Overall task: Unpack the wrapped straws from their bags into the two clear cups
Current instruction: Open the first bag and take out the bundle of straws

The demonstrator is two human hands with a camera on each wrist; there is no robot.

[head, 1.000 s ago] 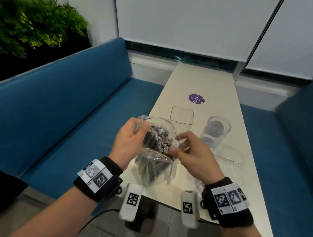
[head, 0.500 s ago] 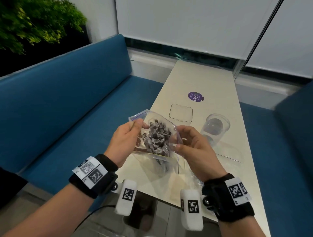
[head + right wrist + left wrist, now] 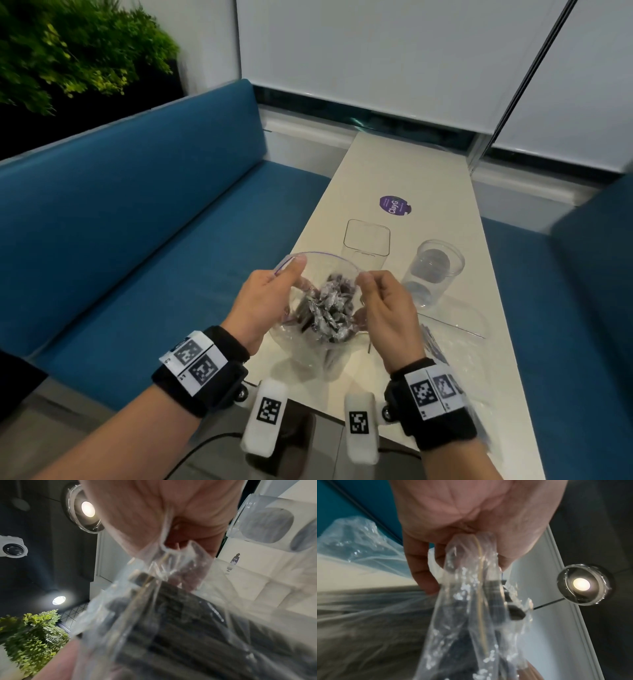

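A clear zip bag [image 3: 308, 339] full of dark wrapped straws [image 3: 329, 308] stands upright over the near end of the table. My left hand [image 3: 267, 294] pinches the left side of its rim and my right hand [image 3: 380, 301] pinches the right side, holding the mouth wide. The wrist views show the bag plastic [image 3: 471, 601] gripped in the left fingers and the bag [image 3: 168, 574] gripped in the right fingers. A square clear cup [image 3: 365, 245] stands just behind the bag. A round clear cup [image 3: 433, 270] stands to its right; both cups hold no straws.
A second clear bag [image 3: 455, 339] lies flat on the white table [image 3: 407, 164] to the right of my right hand. A purple round sticker [image 3: 394, 205] sits farther back. Blue benches [image 3: 137, 222] flank the table on both sides.
Both hands have pulled the bag's rim apart, so the mouth is now wide and round. The bag has tipped more upright and the view has shifted down slightly.
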